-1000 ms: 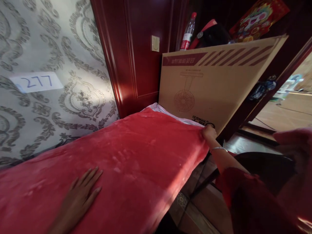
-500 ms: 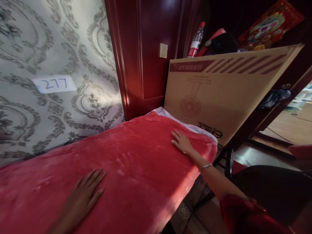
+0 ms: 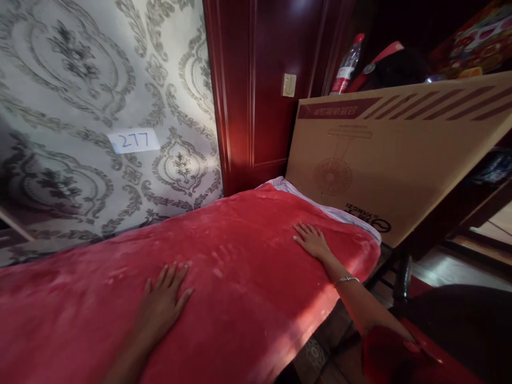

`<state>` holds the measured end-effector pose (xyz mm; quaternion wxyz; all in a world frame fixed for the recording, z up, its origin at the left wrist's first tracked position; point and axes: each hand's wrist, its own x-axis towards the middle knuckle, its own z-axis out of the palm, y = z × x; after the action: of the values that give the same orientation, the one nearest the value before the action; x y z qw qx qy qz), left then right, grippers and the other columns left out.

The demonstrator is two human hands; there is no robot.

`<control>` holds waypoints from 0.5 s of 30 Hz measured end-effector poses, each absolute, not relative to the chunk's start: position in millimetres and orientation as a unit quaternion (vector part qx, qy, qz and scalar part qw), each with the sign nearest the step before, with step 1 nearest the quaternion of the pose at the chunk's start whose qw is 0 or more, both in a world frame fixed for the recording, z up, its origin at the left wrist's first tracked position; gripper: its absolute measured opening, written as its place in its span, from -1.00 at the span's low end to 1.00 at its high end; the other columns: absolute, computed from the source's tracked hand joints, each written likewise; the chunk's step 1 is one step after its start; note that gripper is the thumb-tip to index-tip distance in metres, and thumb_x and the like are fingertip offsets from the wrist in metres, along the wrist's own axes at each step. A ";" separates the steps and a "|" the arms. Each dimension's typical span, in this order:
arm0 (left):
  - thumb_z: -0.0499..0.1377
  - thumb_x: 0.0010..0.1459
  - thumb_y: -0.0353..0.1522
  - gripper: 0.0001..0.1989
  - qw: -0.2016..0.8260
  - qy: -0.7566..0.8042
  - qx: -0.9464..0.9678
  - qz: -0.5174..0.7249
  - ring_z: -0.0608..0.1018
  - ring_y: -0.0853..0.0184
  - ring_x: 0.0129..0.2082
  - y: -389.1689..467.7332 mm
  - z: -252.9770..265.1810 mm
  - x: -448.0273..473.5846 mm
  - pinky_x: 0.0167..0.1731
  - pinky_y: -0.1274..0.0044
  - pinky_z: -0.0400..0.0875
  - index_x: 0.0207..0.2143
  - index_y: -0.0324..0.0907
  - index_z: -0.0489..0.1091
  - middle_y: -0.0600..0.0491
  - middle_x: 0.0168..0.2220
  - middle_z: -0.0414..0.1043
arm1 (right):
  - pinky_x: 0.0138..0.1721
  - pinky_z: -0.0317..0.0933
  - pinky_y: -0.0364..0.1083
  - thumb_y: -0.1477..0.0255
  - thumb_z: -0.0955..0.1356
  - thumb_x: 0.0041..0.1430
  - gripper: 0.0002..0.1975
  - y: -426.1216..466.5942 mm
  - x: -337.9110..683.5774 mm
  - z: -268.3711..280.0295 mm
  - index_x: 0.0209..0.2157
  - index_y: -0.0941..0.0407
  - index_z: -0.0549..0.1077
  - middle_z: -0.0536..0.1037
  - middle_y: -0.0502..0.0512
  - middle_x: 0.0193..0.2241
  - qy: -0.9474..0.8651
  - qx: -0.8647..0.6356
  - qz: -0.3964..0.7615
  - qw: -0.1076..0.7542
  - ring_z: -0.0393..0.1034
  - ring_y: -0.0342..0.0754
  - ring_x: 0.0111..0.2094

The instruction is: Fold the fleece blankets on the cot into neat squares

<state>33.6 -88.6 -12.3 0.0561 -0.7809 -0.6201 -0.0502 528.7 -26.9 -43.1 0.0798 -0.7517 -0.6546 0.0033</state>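
Note:
A plush red blanket (image 3: 240, 293) covers a long flat surface along the wall. My left hand (image 3: 164, 301) lies on it at the lower left, palm down with fingers spread. Farther off, near the blanket's right end, my right hand (image 3: 312, 241) rests flat, fingers apart and a thin bracelet on the wrist. Neither hand holds anything. Between them, faint finger-like marks show in the pile. A striped cloth edge (image 3: 340, 210) sticks out from under the blanket at the far end.
A large cardboard box (image 3: 392, 154) stands beyond the far end, with a plastic bottle (image 3: 349, 65) behind its top edge. A dark chair (image 3: 456, 320) is at the lower right. On the patterned wall is a paper label (image 3: 134, 140) reading 277.
The view has swung left, so everything sits farther right in it. Both hands stay flat on the blanket; the left one appears slightly farther forward.

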 end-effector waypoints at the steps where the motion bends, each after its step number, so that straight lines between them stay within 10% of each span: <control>1: -0.06 0.31 -0.13 -0.38 0.057 -0.632 -0.772 -0.045 0.12 -0.06 0.40 -91.0 -10.2 36.6 0.26 -0.03 0.06 0.35 -0.15 0.20 -0.17 0.39 0.10 | 0.32 -0.11 0.31 0.07 0.07 0.40 -0.39 -27.1 528.3 -43.5 0.38 -0.06 0.13 0.07 0.08 0.42 -0.654 -0.752 0.003 0.078 -0.08 0.18 0.41; 15: -0.03 0.34 -0.08 -0.35 -0.039 -0.577 -0.816 -0.002 -0.03 -0.07 0.43 -49.2 13.3 128.2 0.33 0.02 -0.10 0.40 -0.07 0.07 -0.12 0.45 -0.11 | 0.33 -0.12 0.32 0.10 0.08 0.40 -0.39 -26.7 527.5 -46.8 0.39 -0.05 0.11 0.05 0.07 0.42 -0.649 -0.757 0.001 0.072 -0.10 0.19 0.41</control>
<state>128.2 -49.2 13.3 -0.0394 -0.8156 -0.5772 -0.0021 527.5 -26.7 -46.8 0.0723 -0.7571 -0.6493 0.0007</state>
